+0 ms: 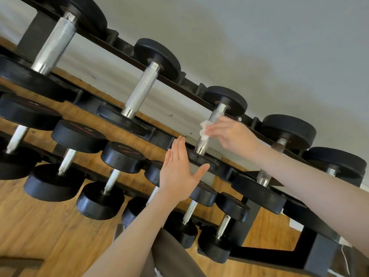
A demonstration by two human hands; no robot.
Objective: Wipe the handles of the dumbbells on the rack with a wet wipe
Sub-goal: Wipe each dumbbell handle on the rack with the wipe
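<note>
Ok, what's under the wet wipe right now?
The wet wipe, held by the right hand, lies against the knurled handle of a top-row dumbbell. The stretch of handle beneath it is covered.

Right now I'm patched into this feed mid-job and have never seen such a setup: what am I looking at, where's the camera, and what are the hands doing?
There is no machine here: these are a person's two bare hands, filmed by one wide-angle camera on their head, tilted, looking forward and down. In front is a dark tiered rack loaded with black dumbbells over a wooden floor. The right hand pinches a crumpled white wet wipe against the knurled metal handle of one upper-tier dumbbell. The left hand is flat, fingers straight, holding nothing, in front of that dumbbell's near weight; whether it touches it I cannot tell.
</note>
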